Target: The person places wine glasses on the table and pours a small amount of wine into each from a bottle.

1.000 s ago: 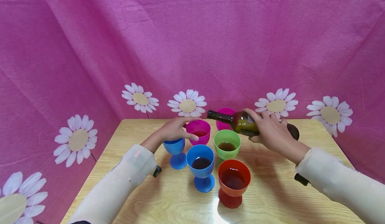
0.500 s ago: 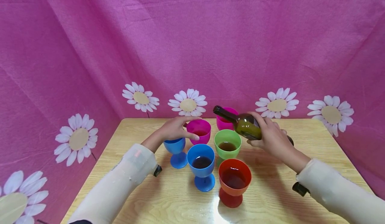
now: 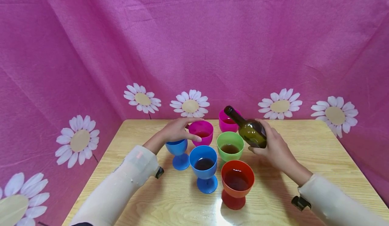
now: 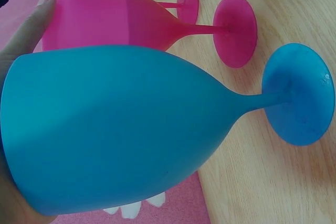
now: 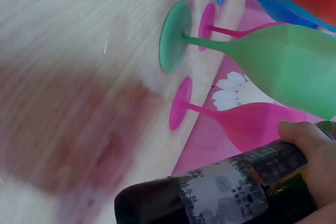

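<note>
My left hand (image 3: 177,130) reaches over the left blue goblet (image 3: 177,148) and grips the pink goblet (image 3: 204,131) near its rim. Red liquid lies in that pink goblet. In the left wrist view, a finger presses the pink bowl (image 4: 100,17) behind the large blue goblet (image 4: 115,129). My right hand (image 3: 276,148) holds a dark green wine bottle (image 3: 253,131) by its body. The bottle leans with its neck up and to the left, in front of the back pink goblet (image 3: 225,124). Its printed label (image 5: 226,192) shows in the right wrist view.
A green goblet (image 3: 230,140), a blue goblet (image 3: 203,155) and an orange-red goblet (image 3: 237,175) stand close together, each with dark liquid. They share a wooden table (image 3: 158,202). A pink cloth (image 3: 212,50) with daisies hangs behind it.
The bottle has swung from nearly level to a steeper tilt, its mouth shifting right and up from between the pink goblets. My left hand stays on its pink goblet.
</note>
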A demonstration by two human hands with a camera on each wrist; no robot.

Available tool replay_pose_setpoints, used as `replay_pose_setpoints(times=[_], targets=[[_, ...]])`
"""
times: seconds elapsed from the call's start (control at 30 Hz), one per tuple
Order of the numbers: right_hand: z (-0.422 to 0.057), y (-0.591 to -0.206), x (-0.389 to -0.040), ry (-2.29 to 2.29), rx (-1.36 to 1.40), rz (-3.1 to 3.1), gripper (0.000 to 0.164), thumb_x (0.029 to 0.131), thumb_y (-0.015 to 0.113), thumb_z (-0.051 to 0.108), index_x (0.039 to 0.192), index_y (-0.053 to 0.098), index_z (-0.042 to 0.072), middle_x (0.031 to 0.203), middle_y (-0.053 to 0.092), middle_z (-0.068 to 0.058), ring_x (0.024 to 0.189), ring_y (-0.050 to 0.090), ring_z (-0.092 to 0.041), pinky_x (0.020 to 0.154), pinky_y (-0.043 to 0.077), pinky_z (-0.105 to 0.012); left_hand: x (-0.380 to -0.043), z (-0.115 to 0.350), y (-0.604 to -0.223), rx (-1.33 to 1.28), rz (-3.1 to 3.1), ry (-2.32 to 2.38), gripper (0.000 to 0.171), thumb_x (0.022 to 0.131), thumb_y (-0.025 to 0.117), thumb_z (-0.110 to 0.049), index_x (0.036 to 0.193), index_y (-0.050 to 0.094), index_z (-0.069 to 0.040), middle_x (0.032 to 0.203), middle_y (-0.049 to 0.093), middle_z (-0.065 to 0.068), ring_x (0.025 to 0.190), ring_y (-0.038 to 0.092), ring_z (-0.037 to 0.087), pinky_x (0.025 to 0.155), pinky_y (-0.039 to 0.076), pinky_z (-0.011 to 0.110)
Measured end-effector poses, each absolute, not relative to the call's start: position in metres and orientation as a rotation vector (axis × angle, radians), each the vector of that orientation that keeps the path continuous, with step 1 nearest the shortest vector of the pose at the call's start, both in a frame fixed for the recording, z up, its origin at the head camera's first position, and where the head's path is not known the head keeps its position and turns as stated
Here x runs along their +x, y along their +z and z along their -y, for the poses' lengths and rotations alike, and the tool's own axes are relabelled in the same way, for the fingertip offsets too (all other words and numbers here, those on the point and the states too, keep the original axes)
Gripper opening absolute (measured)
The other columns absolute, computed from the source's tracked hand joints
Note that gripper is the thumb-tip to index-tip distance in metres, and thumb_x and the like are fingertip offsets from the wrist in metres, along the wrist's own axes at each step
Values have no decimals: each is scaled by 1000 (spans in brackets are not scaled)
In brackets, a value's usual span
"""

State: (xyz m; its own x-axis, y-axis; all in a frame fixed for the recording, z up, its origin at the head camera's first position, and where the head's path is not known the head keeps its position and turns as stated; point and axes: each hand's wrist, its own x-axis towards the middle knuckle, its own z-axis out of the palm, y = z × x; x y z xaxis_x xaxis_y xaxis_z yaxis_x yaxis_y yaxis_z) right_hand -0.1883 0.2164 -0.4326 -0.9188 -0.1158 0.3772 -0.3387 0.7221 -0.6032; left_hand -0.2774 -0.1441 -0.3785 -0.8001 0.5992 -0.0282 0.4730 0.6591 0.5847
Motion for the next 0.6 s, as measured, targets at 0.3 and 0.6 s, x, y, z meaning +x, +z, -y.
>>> replay_pose_setpoints(times=[0.3,0.6], targets=[[-211,-448,-179,1147,320,2528,101,74,92,6,155,33,13,135,54,-26,122,56,-47,101,44,-70,-276,145,-377,878,-2664,834,80,82,83,-52,152,51,-36,133,67,-3,118,62,24,88,56,41],[-211,-455,-166,1296,165,2467,103,79,90,15,159,26,17,138,55,-28,124,54,-46,103,40,-68,-278,145,-379,885,-2666,834,81,81,83,-52,153,50,-35,135,66,-3,119,61,25,89,56,43]])
